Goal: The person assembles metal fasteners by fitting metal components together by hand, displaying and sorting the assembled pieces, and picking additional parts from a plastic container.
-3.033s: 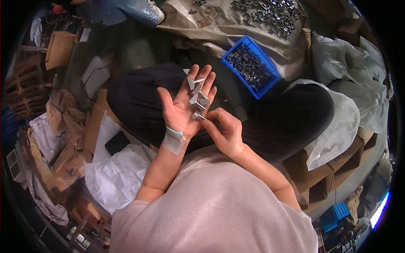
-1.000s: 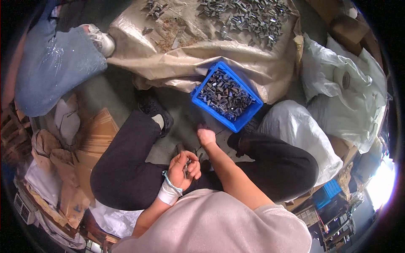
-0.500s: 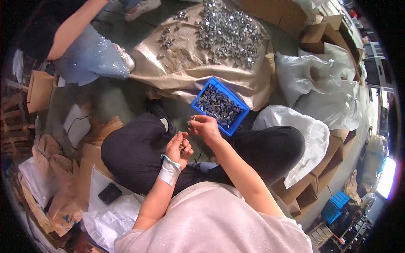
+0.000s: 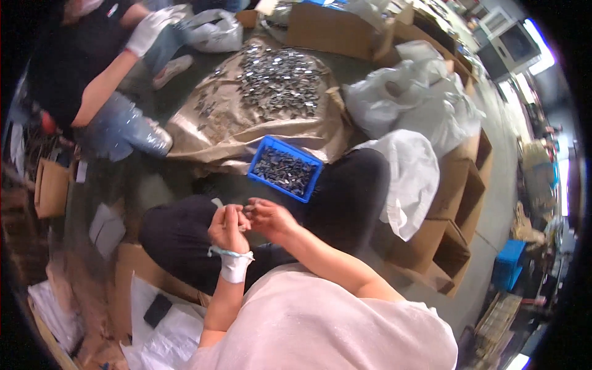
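Observation:
My left hand (image 4: 226,229), with a white wrap at the wrist, is curled over small metal pieces; only bits of them show between the fingers. Right beside it, my right hand (image 4: 272,220) pinches a small metal piece (image 4: 249,208) at its fingertips, blurred by motion. Both hands are above my crossed legs. Just beyond them stands a blue plastic bin (image 4: 256,174) holding many small dark, shiny metal pieces (image 4: 285,172). A large heap of similar metal pieces (image 4: 280,80) lies farther off on a tan sheet (image 4: 213,139).
At the far left sits another person wearing a white glove (image 4: 151,32). White sacks (image 4: 410,102) and open cardboard boxes (image 4: 453,246) line the right side. By my right knee lies a white bag (image 4: 413,179). A dark phone-like slab (image 4: 158,310) rests on white plastic at lower left.
My right hand has moved from near the bin back to my left hand, and they now meet. The view has tilted, and the other person's gloved hand has come into sight.

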Demonstrator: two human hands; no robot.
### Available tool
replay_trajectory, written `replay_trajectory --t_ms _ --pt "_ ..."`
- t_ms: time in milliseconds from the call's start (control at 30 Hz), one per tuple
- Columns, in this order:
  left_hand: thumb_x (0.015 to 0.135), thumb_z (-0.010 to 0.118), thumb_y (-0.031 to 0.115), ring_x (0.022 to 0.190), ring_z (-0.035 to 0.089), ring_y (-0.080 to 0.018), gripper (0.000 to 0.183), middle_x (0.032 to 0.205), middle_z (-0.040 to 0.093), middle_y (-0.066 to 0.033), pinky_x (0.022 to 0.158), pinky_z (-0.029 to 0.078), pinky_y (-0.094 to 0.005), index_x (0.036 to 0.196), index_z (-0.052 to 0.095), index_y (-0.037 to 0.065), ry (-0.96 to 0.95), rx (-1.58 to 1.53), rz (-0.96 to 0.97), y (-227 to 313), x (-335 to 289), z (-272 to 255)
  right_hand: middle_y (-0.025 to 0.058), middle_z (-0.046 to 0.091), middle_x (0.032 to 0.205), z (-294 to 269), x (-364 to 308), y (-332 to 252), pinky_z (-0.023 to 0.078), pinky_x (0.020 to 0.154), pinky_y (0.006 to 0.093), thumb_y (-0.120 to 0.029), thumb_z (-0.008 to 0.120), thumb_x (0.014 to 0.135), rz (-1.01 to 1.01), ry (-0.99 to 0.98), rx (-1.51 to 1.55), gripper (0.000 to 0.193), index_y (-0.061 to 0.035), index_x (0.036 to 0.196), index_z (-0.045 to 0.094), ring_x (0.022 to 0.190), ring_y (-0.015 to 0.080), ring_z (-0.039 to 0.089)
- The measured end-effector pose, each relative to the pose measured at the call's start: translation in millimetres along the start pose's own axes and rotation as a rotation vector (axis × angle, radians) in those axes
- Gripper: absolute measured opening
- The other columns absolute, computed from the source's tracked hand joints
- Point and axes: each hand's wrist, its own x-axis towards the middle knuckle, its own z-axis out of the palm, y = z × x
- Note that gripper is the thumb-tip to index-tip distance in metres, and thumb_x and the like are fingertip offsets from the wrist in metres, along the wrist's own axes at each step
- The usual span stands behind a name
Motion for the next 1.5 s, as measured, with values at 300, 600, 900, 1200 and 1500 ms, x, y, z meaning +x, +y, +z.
replay_trajectory --t_ms 300,600,900,1200,1500 --pt "0.068 0.061 0.006 0.065 0.053 -0.0244 0.007 0.066 0.055 -0.0091 0.065 0.044 -0.0343 0.065 0.055 0.002 -0.382 0.914 0.940 29 -17 53 0.0080 0.056 0.094 32 -34 -8 0.043 0.083 0.0333 -0.033 0.043 0.089 0.345 -0.328 0.577 0.034 -0.0024 0.099 0.053 0.089 0.0186 0.054" --pt "0.073 0.052 -0.001 0.073 0.054 -0.0245 0.009 0.079 0.055 -0.0112 0.065 0.045 -0.0324 0.079 0.058 -0.001 -0.285 0.772 0.831 51 -12 75 0.0109 0.055 0.087 20 -76 -94 0.042 0.047 0.0275 -0.025 0.055 0.081 0.176 -0.285 0.517 0.023 -0.0035 0.089 0.055 0.066 0.0159 0.049" --pt "0.083 0.051 0.006 0.070 0.052 -0.0086 0.012 0.092 0.054 -0.0046 0.062 0.046 -0.0206 0.091 0.057 -0.001 -0.109 0.627 0.259 10 18 22 0.0085 0.060 0.079 -46 -193 -240 0.044 0.049 0.0264 -0.018 0.057 0.081 -1.126 0.336 -0.461 0.017 -0.0031 0.087 0.061 0.064 0.0133 0.056" --pt "0.082 0.053 0.005 0.069 0.052 -0.0072 0.018 0.087 0.056 -0.0032 0.061 0.046 -0.0219 0.100 0.056 0.000 -0.203 0.718 0.193 5 45 10 0.0099 0.063 0.088 -52 -204 -274 0.044 0.074 0.0263 -0.011 0.058 0.081 -1.556 1.017 -0.950 0.018 0.0011 0.092 0.063 0.081 0.0169 0.059" --pt "0.072 0.057 0.006 0.071 0.055 -0.0130 0.017 0.078 0.059 -0.0075 0.066 0.046 -0.0264 0.089 0.060 0.003 -0.159 0.712 0.204 -55 50 8 0.0059 0.060 0.077 41 -159 -198 0.044 0.066 0.0227 -0.012 0.054 0.084 -1.466 0.589 -0.827 0.017 0.0024 0.091 0.061 0.070 0.0114 0.055"
